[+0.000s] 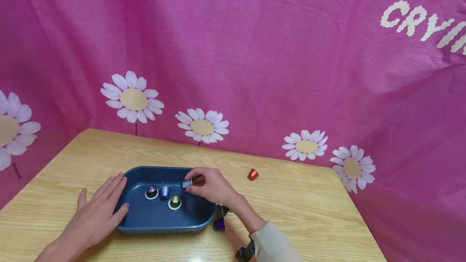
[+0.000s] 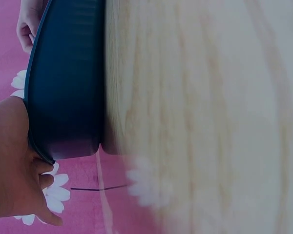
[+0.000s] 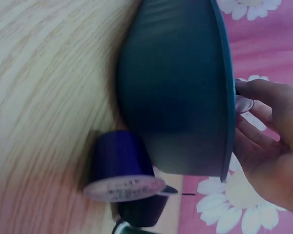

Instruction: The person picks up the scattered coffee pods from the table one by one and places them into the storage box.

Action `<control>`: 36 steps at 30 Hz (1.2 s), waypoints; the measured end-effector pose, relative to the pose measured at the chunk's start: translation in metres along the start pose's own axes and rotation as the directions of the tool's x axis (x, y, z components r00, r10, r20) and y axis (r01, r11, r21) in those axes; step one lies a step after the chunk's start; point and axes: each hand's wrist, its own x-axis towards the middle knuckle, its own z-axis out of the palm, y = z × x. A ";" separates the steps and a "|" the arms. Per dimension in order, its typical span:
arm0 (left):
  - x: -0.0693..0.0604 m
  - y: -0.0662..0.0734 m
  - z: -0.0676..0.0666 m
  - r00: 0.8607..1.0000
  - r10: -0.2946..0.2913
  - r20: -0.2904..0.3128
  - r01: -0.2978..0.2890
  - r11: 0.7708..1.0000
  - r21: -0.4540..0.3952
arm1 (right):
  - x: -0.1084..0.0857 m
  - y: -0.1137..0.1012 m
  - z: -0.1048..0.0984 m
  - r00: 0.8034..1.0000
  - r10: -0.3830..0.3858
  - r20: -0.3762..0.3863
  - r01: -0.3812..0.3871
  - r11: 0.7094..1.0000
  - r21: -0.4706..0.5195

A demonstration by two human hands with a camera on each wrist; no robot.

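In the head view my left hand [image 1: 96, 213] rests with straight fingers on the left rim of a dark blue tray [image 1: 164, 228]. Inside the tray lie a purple capsule [image 1: 151, 191], a blue capsule [image 1: 165, 192] and a green capsule [image 1: 175, 201]. Over the tray's right part, my right hand [image 1: 212, 187] pinches a grey-blue capsule [image 1: 187, 183] between thumb and fingers. The right wrist view shows that hand [image 3: 273, 131] beyond the tray wall [image 3: 180, 87], the capsule [image 3: 243, 104] partly hidden. In the left wrist view my left hand [image 2: 14, 165] touches the tray's end [image 2: 68, 97].
A red capsule [image 1: 253, 174] lies on the wooden table [image 1: 298, 213], right of the tray. Beside the tray's right end are a dark purple capsule [image 1: 220, 224] and others, partly hidden by my right arm. A pink cloth with daisies [image 1: 255, 72] hangs behind the table.
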 end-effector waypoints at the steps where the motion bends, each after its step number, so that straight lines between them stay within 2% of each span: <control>1: 0.000 0.000 0.000 1.000 -0.001 0.001 0.001 1.000 0.001 | 0.002 0.000 0.002 1.000 -0.001 0.007 0.001 1.000 -0.009; 5: 0.001 0.000 -0.001 1.000 -0.005 0.008 0.005 1.000 -0.002 | 0.006 -0.002 0.008 0.999 0.002 0.040 0.004 0.992 -0.128; 9: 0.001 0.000 -0.001 1.000 -0.009 0.010 0.009 1.000 -0.011 | 0.009 0.001 0.014 0.997 0.007 0.076 0.015 0.961 -0.276; 11: 0.001 0.000 -0.001 1.000 -0.010 0.010 0.010 1.000 -0.015 | 0.011 0.002 0.016 0.997 -0.001 0.083 0.027 0.948 -0.319; 16: 0.001 -0.001 -0.002 1.000 -0.010 -0.001 0.010 1.000 -0.014 | 0.014 0.003 0.018 0.996 -0.022 0.082 0.051 0.929 -0.367; 23: 0.000 0.001 -0.001 1.000 -0.014 0.014 0.014 1.000 -0.017 | 0.016 0.003 0.020 0.995 -0.002 0.096 0.043 0.907 -0.418; 33: -0.001 0.001 -0.001 1.000 -0.007 -0.002 0.007 1.000 -0.009 | 0.018 0.003 0.023 0.991 0.013 0.134 0.064 0.833 -0.550; 36: -0.002 0.001 -0.001 1.000 -0.005 0.000 0.005 1.000 -0.010 | 0.017 0.003 0.024 0.990 0.027 0.139 0.055 0.828 -0.558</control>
